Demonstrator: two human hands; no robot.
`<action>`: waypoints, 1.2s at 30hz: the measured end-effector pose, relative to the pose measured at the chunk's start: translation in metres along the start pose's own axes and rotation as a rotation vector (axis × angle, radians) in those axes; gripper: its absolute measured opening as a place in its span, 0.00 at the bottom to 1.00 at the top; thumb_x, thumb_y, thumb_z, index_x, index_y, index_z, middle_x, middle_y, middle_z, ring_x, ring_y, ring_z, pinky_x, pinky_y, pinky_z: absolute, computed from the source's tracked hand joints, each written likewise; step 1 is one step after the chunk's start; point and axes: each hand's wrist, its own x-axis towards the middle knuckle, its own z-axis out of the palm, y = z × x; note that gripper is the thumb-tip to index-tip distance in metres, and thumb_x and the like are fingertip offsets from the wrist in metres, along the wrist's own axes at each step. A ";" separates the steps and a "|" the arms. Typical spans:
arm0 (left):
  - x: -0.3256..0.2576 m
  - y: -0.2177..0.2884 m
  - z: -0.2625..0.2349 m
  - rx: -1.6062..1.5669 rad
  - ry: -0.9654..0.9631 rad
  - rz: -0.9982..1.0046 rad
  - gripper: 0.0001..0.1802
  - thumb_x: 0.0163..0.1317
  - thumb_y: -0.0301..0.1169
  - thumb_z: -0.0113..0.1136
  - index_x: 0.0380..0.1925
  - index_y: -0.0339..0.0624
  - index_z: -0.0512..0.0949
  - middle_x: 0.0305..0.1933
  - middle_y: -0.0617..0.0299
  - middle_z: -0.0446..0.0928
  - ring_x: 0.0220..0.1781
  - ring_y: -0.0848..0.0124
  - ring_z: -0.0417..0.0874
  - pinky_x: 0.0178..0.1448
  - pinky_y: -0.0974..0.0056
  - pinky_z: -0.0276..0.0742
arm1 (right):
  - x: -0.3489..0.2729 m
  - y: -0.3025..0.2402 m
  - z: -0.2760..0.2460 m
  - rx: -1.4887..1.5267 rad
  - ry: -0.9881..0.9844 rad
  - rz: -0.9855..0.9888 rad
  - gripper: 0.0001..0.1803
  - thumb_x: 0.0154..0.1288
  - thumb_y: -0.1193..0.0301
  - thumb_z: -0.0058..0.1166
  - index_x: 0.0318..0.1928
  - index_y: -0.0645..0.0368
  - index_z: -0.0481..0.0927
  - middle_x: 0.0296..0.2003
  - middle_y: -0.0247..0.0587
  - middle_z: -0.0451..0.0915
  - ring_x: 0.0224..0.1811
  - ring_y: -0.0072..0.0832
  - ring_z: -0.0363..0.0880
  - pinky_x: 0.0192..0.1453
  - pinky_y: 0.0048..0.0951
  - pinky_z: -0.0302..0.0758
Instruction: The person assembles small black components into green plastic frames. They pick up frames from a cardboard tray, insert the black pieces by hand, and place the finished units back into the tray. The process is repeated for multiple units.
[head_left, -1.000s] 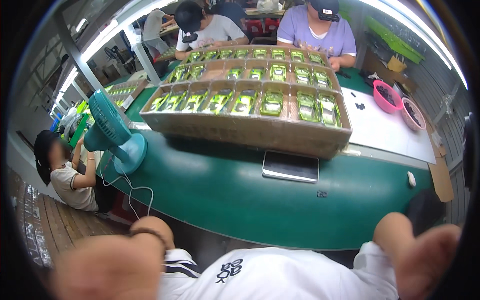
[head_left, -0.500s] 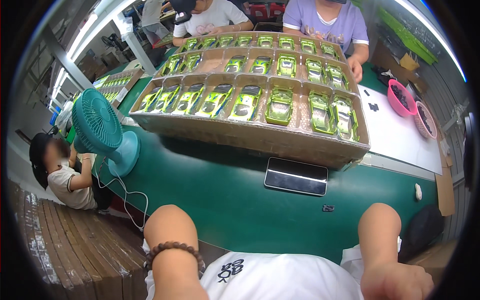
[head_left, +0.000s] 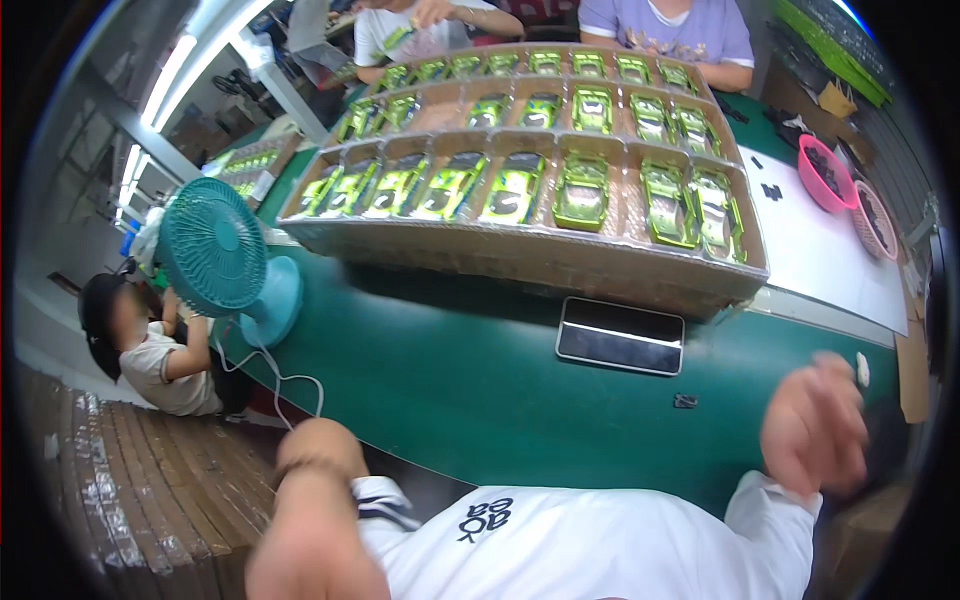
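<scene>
Right hand (head_left: 815,425), blurred, grip unreadable, nothing seen held; left hand (head_left: 310,540) likewise; risk: swinging forward, knocking smartphone (head_left: 620,335) just beyond.

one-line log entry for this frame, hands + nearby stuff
left hand: blurred, empty, near body | right hand: blurred, above green table edge | phone: flat, untouched | tray of green toy cars: behind phone

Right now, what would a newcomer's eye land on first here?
The big brown cardboard tray of shiny green toy cars fills the far side of the green table. A teal desk fan stands at its left end, and a dark flat phone lies in front.
</scene>
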 end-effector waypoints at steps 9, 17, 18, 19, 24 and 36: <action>-0.161 -0.128 0.117 -0.010 -0.439 -1.281 0.06 0.57 0.27 0.59 0.32 0.37 0.76 0.29 0.55 0.77 0.29 0.65 0.80 0.36 0.64 0.75 | -0.137 0.011 -0.034 -0.253 -0.382 0.505 0.12 0.66 0.73 0.44 0.47 0.69 0.72 0.42 0.60 0.78 0.31 0.37 0.79 0.37 0.34 0.78; -0.120 -0.119 0.214 -0.045 -1.128 -1.157 0.17 0.58 0.42 0.55 0.33 0.38 0.80 0.36 0.50 0.81 0.40 0.55 0.83 0.45 0.55 0.77 | -0.140 0.012 -0.023 -0.234 -0.282 0.707 0.09 0.66 0.79 0.44 0.41 0.69 0.76 0.42 0.56 0.78 0.30 0.31 0.80 0.32 0.27 0.79; -0.124 -0.126 0.220 0.024 -1.274 -1.180 0.18 0.57 0.43 0.56 0.33 0.37 0.80 0.36 0.49 0.81 0.40 0.55 0.83 0.47 0.54 0.77 | -0.140 0.011 -0.024 -0.230 -0.279 0.720 0.09 0.66 0.79 0.44 0.41 0.69 0.77 0.42 0.55 0.79 0.30 0.31 0.80 0.32 0.27 0.79; -0.123 -0.131 0.228 0.089 -1.416 -1.196 0.20 0.56 0.44 0.56 0.33 0.36 0.80 0.37 0.48 0.81 0.41 0.54 0.83 0.48 0.53 0.77 | -0.140 0.011 -0.027 -0.235 -0.278 0.734 0.09 0.66 0.79 0.44 0.41 0.69 0.77 0.42 0.55 0.79 0.30 0.31 0.80 0.32 0.27 0.79; -0.118 -0.141 0.255 0.044 -1.795 -1.240 0.28 0.53 0.50 0.57 0.44 0.37 0.80 0.43 0.49 0.82 0.51 0.57 0.82 0.55 0.54 0.75 | -0.140 0.014 -0.030 -0.228 -0.262 0.840 0.09 0.68 0.78 0.44 0.42 0.69 0.76 0.42 0.51 0.78 0.28 0.27 0.77 0.34 0.25 0.76; -0.150 -0.141 0.242 -0.007 -1.558 -1.602 0.42 0.46 0.68 0.57 0.29 0.31 0.82 0.32 0.48 0.82 0.36 0.61 0.84 0.42 0.61 0.76 | -0.131 0.000 -0.023 -0.162 -0.213 0.957 0.08 0.67 0.76 0.48 0.40 0.67 0.78 0.36 0.44 0.79 0.26 0.24 0.76 0.32 0.23 0.74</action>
